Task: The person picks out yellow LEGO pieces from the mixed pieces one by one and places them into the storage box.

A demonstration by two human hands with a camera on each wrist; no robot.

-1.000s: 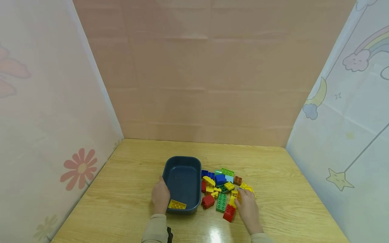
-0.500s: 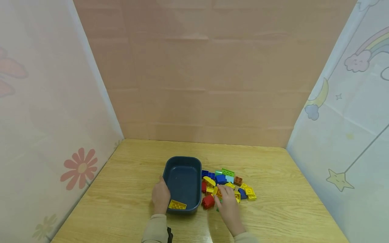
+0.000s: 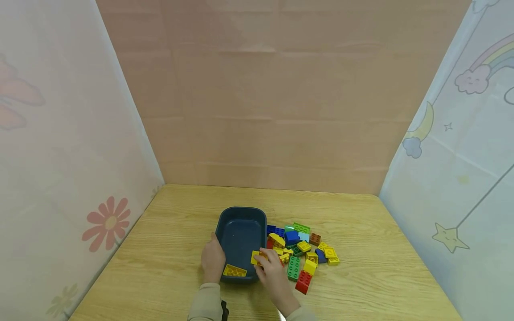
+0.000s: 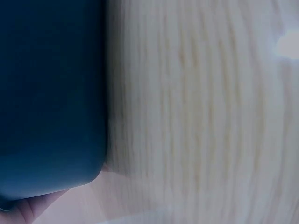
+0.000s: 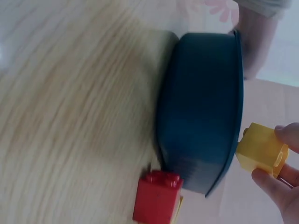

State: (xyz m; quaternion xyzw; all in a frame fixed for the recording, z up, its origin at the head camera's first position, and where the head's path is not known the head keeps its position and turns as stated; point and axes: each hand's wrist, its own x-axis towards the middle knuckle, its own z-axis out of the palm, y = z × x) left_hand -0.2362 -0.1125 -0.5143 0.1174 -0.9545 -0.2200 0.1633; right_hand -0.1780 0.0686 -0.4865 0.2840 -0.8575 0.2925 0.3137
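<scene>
A dark blue plastic bin (image 3: pixel 241 238) stands on the table, with one yellow toy brick (image 3: pixel 234 270) lying in its near left corner. My left hand (image 3: pixel 213 258) grips the bin's left wall at the rim; the left wrist view catches only a bit of its fingers beside the bin (image 4: pixel 51 93). Over the near part of the right rim, my right hand (image 3: pixel 274 275) pinches another yellow brick (image 5: pixel 260 147) between thumb and fingers. A red brick (image 5: pixel 158 198) stands close to the bin's side in the right wrist view.
Right of the bin lies a loose pile of toy bricks: a green one (image 3: pixel 293 267), a red one (image 3: pixel 303 282), a brown one (image 3: pixel 315 239), a blue one (image 3: pixel 292 237) and several yellow ones. Paper walls enclose the wooden table (image 3: pixel 180 223) at the back and sides.
My right hand has lifted a yellow brick from the right of the pile and carried it left to the bin's right rim. My left hand stays on the bin.
</scene>
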